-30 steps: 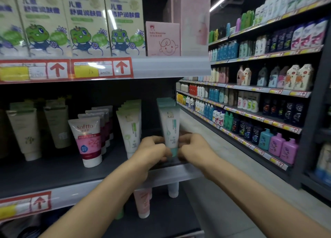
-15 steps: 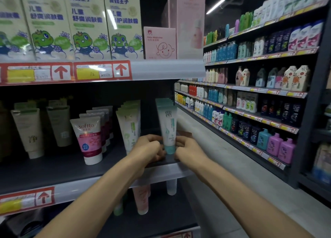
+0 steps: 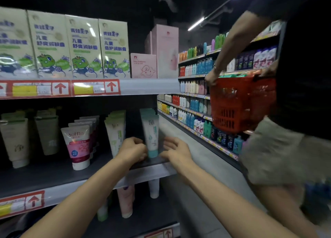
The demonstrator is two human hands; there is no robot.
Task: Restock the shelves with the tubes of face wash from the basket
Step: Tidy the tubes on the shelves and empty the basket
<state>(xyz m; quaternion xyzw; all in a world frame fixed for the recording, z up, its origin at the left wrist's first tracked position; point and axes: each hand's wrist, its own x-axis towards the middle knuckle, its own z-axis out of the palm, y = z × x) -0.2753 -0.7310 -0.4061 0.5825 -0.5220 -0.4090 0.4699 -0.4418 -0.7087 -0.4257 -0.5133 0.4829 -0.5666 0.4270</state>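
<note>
Centrally, face wash tube (image 3: 151, 130), white with teal print and cap, stands cap-down at the shelf (image 3: 53, 177) front. Left hand (image 3: 133, 151), at its 9 o'clock, curls against the cap, grip unclear; right hand (image 3: 176, 151), at 3 o'clock, fingers spread, apart. Red basket (image 3: 238, 103) at 2 o'clock.

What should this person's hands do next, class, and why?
Probably release the left hand and reach for the red basket: the tube already stands upright on the shelf, the right hand is open beside it, and the basket holds more stock.
</note>
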